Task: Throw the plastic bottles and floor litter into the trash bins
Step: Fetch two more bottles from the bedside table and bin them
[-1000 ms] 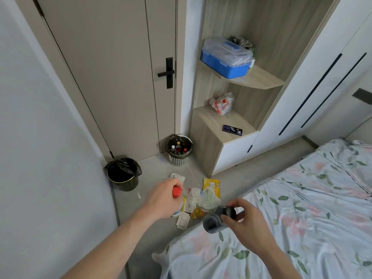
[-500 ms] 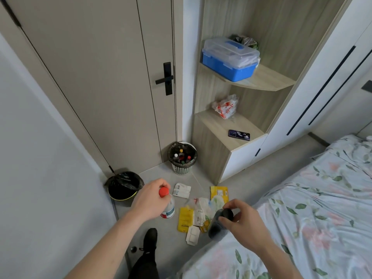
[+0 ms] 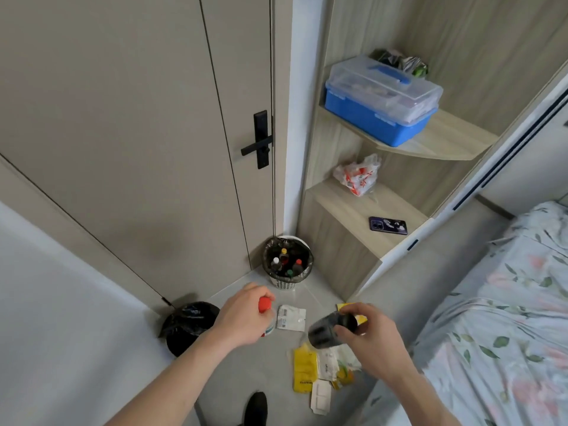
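The left hand (image 3: 242, 321) grips a red-capped clear plastic bottle (image 3: 266, 315) at lower centre; the right hand (image 3: 368, 336) curls round a dark bottle (image 3: 330, 329) lying sideways. The white mesh bin holding bottles (image 3: 287, 262) sits just above, nearer the left hand.

Two trash bins (image 3: 287, 265) (image 3: 187, 325), two held bottles (image 3: 266, 315) (image 3: 330, 329) — one phone (image 3: 388, 225), one blue box (image 3: 381, 99).
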Tool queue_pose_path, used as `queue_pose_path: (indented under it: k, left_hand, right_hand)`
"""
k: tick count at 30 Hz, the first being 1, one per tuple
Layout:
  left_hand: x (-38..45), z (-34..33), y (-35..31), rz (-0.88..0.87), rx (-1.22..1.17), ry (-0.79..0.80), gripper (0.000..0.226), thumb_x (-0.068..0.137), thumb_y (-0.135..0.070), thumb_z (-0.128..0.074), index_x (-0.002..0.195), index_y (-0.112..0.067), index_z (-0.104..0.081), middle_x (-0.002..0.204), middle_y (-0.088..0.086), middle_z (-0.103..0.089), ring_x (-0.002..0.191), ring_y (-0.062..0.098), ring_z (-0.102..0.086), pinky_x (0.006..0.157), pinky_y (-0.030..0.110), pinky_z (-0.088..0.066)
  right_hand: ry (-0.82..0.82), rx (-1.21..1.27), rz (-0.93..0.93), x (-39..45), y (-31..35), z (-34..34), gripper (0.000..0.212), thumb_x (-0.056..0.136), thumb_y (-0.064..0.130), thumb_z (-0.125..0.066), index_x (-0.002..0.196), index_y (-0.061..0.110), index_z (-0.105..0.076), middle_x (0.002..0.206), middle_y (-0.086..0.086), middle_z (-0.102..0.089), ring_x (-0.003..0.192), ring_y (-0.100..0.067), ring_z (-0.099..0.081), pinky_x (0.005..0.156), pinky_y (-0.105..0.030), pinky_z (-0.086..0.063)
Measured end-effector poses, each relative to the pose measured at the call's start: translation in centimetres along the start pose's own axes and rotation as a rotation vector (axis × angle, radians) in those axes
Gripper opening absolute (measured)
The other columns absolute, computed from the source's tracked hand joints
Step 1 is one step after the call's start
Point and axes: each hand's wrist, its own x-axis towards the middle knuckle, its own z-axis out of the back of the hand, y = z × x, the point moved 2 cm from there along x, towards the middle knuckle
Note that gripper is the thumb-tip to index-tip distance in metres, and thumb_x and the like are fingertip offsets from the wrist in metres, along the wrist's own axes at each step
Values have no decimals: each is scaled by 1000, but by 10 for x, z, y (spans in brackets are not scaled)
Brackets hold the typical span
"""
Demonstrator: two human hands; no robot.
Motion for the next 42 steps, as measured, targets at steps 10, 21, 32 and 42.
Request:
queue_pose_path:
  k: [10, 21, 32, 42]
  left_hand:
    - [101, 17, -1, -21, -22, -25, 22, 84, -24, -62, 99, -41, -63, 106, -17, -53, 96, 14, -60, 87, 31, -47]
    - [251, 13, 20, 5, 14, 51, 23, 90, -21, -64, 111, -31, -66, 118, -8, -54, 107, 17, -60, 92, 26, -42]
    - [445, -88, 107, 138, 59, 312, 26, 91, -20, -63, 116, -24, -70, 121, -1, -49, 107, 24, -63, 101, 29, -47]
    - [546, -233, 203, 138, 117, 361, 21, 92, -19, -57, 112, -24, -64, 120, -3, -44, 93, 29, -64, 91, 38, -51]
  right_hand:
    - [-93, -21, -70, 53, -21, 15, 21, 82, 39, -80, 100, 40, -70, 102, 19, -63, 82, -5, -68, 65, -17, -51]
    - [-51, -17, -181, 174, -29, -5, 21, 84, 38, -78, 95, 48, -63, 103, 24, -59, 83, -5, -67, 77, -25, -60]
    - [-25, 31, -371, 359, -54, -99, 22, 84, 33, -76, 91, 46, -60, 99, 21, -54, 79, 7, -54, 64, -7, -41]
    - [-53, 64, -380, 480, -153, -222, 23, 79, 34, -82, 85, 45, -62, 98, 21, -56, 87, -10, -64, 80, -32, -56]
